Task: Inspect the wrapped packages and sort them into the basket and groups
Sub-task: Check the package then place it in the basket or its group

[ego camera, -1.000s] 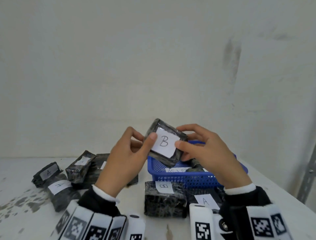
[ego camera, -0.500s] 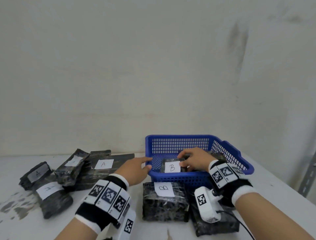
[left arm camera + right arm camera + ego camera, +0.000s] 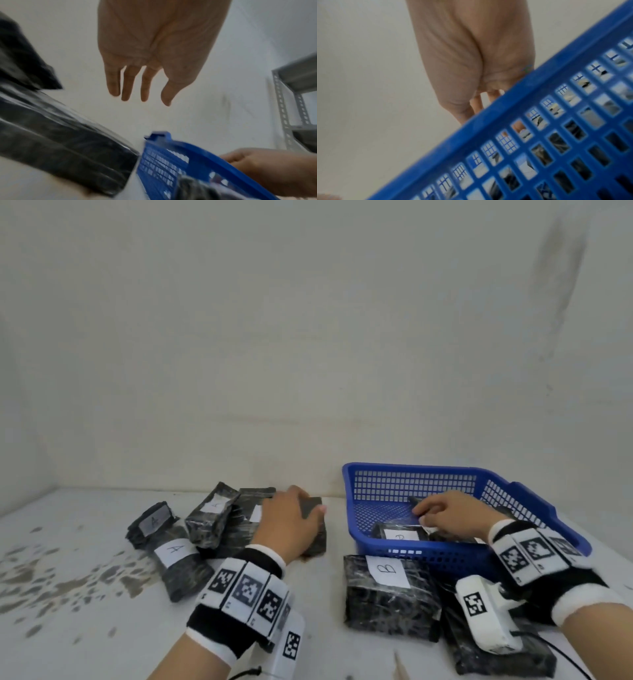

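Over on the left of the white speckled table (image 3: 85, 621), black film-wrapped packages with white paper "A" labels (image 3: 178, 559) lie heaped together, and the left hand (image 3: 291, 525) lies over the nearest dark package (image 3: 313, 529), fingers long and loose in the wrist view, so I'd curl them firmly round its edges before lifting, as that wrap looks slippery. Moving right, the blue plastic mesh basket (image 3: 414, 484) holds a "B"-labelled package (image 3: 399, 534), and the right hand (image 3: 448, 513) reaches in, fingertips at a dark parcel, pinch or touch I cannot tell; best let go cleanly, label up, without nudging the basket.
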{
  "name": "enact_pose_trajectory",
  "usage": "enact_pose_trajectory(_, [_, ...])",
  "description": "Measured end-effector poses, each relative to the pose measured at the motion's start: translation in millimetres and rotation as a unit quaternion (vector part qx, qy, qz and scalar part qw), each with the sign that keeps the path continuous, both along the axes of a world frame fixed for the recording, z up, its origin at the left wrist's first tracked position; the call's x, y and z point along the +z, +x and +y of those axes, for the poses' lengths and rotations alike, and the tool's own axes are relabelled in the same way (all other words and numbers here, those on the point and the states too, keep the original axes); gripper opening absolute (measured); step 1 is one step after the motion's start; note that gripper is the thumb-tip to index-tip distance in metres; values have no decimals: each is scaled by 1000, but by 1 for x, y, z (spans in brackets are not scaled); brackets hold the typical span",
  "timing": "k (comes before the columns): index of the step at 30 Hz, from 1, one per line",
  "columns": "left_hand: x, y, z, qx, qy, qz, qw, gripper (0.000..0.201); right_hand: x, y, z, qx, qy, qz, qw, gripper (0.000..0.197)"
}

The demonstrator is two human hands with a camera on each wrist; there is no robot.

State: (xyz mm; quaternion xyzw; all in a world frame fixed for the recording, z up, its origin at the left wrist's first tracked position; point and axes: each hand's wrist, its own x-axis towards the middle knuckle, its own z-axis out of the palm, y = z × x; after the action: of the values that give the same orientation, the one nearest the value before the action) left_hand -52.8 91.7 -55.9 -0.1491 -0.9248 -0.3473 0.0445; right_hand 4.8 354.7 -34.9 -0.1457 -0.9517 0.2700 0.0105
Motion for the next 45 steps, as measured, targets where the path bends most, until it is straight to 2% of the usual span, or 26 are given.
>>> enact_pose_trajectory(2, [0,-6,-29,86,4,34,996,46,5,5,-7,-20,-7,50,999,16])
enact_pose_trajectory(4, [-2,-14,-57,176,-30,39,983,58,11,9,-17,-41,-25,101,994,16])
enact_pose_trajectory(6, [-6,-25,-81,240,-44,-5,970,77,17,13,-30,-50,-35,140,988,19])
enact_pose_trajectory(8, [-17,-41,-102,260,-46,-65,962,92,22,16,-47,-42,-45,170,984,18])
enact_pose_trajectory(10, [-29,-55,-118,239,5,-112,965,92,25,18,-63,-24,-56,193,979,16])
enact_pose_trajectory(12, [-34,-56,-127,206,64,-115,970,77,26,20,-79,-4,-60,200,978,16])
enact_pose_trajectory(16, [-21,-32,-129,153,161,-39,974,56,26,28,-102,40,-74,205,975,20])
enact_pose_trajectory(20, [14,0,-122,11,232,26,972,41,31,40,-120,93,-126,239,958,39])
enact_pose_trajectory(23, [47,27,-111,-110,252,24,961,41,38,49,-131,128,-195,273,933,57])
enact_pose_trajectory(25, [64,43,-103,-160,253,35,953,42,40,55,-135,142,-257,293,910,62])
enact_pose_trajectory(28, [77,60,-95,-206,244,45,947,44,42,61,-132,150,-357,327,862,50])
enact_pose_trajectory(30, [79,69,-93,-232,220,42,947,48,43,68,-126,159,-378,342,845,43])
enact_pose_trajectory(32, [81,79,-90,-243,216,36,945,47,47,75,-121,170,-372,343,845,44])
enact_pose_trajectory(36, [89,90,-84,-214,268,67,937,36,61,91,-117,205,-355,328,851,48])
enact_pose_trajectory(41, [92,94,-78,-204,304,80,927,40,73,100,-119,201,-327,349,855,44])
enact_pose_trajectory(45, [92,97,-71,-204,324,78,920,30,74,99,-121,192,-318,370,852,42])
